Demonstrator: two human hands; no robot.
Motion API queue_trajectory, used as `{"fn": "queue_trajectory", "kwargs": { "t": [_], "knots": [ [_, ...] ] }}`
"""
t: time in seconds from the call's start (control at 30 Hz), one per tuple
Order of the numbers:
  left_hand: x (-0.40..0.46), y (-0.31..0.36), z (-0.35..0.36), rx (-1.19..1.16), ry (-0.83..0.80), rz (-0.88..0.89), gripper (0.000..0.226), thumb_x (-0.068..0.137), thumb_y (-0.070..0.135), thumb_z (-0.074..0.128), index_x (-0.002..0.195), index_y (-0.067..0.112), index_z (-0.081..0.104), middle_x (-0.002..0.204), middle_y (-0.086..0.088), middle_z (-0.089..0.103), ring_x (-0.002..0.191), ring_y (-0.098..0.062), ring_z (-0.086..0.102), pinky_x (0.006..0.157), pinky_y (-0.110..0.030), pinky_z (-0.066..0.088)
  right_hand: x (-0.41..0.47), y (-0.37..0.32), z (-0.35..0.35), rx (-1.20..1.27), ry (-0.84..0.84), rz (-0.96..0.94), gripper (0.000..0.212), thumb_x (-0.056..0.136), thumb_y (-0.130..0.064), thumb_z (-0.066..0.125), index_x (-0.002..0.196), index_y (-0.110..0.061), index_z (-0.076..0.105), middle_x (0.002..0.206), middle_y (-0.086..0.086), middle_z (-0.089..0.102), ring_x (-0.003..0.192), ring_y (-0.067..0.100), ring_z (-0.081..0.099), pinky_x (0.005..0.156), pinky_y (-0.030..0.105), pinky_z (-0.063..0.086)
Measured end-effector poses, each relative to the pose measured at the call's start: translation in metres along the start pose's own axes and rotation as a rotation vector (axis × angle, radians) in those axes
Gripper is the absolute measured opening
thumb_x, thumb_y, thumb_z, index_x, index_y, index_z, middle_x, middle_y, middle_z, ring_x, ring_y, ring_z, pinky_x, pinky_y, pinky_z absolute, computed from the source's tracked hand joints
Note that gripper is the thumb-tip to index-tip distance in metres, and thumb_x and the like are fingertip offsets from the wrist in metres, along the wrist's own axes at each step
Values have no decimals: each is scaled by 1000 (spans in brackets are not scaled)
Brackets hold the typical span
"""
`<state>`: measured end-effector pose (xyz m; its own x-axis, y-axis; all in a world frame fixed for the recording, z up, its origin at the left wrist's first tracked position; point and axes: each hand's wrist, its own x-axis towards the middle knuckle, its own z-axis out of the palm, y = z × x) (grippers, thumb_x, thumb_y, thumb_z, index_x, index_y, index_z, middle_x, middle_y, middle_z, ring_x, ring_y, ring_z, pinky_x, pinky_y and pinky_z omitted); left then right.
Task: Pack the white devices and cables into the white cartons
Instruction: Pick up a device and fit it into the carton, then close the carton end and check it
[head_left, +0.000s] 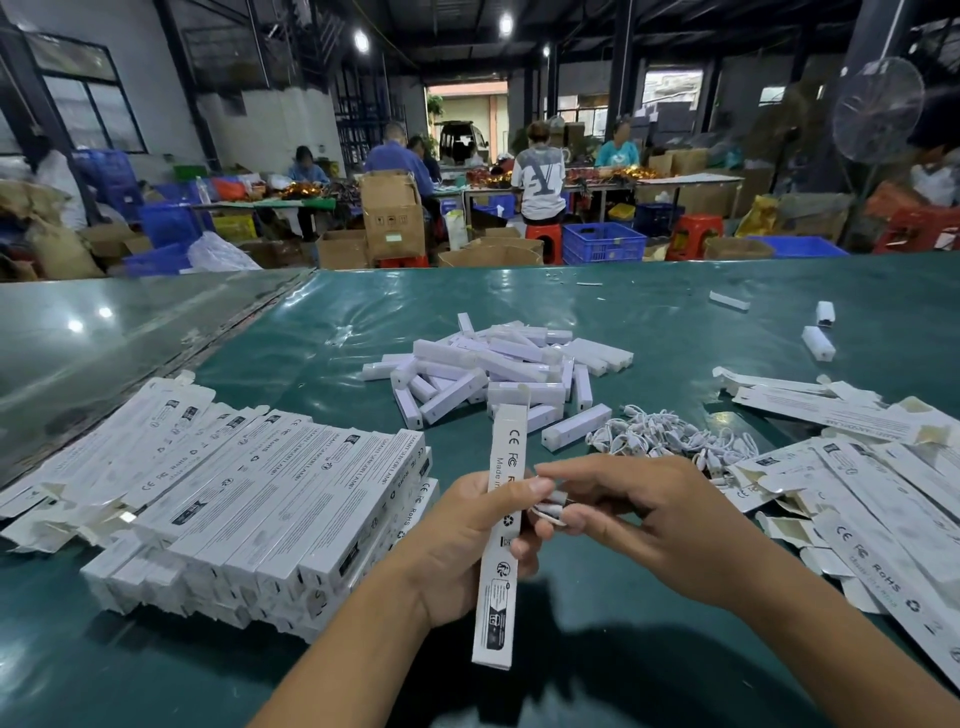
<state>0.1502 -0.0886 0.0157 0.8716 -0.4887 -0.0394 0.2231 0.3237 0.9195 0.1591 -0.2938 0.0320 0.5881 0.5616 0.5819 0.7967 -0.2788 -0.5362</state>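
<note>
A worker's left hand gripped a long white carton upright over a green table, fingers wrapped around its middle, its top flap standing open. Well to the left of that grip, filled cartons lay stacked in rows, with a few loose ones at the far-left edge. Just right of the held carton, the right hand pinched a small coiled white cable between thumb and fingertips, the cable touching the carton's side. Beyond both hands, a heap of white devices sat mid-table, and a tangle of spare cables lay just above the right hand. To the right of the grip, flat empty cartons sprawled toward the table's edge, with three stray devices farther back. Other workers sat at benches behind.
</note>
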Motion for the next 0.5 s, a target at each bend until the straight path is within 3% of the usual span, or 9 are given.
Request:
{"fn": "queue_trajectory", "kwargs": {
  "t": [0.27,0.4,0.5],
  "knots": [
    [-1,1,0,82,-44,16,25,71,34,86,81,17,72,70,-2,61,47,-7,45,51,-21,38,-1,1,-2,83,-9,29,38,85,-36,79,118,-19,72,109,-11,73,99,10,73,86,24,59],
    [-2,1,-2,85,-62,36,47,61,43,94,80,11,66,69,-3,61,45,-8,44,49,-21,39,0,-1,0,3,58,-51,32,83,-29,82,111,-14,76,101,-10,75,91,5,73,81,19,58],
    [-1,2,1,35,-45,86,44,66,44,91,79,11,65,67,-4,61,44,-9,46,48,-21,41,1,0,-4,22,97,-29,24,85,-29,79,106,-17,78,95,-10,76,84,9,74,76,24,59]
  ]
}}
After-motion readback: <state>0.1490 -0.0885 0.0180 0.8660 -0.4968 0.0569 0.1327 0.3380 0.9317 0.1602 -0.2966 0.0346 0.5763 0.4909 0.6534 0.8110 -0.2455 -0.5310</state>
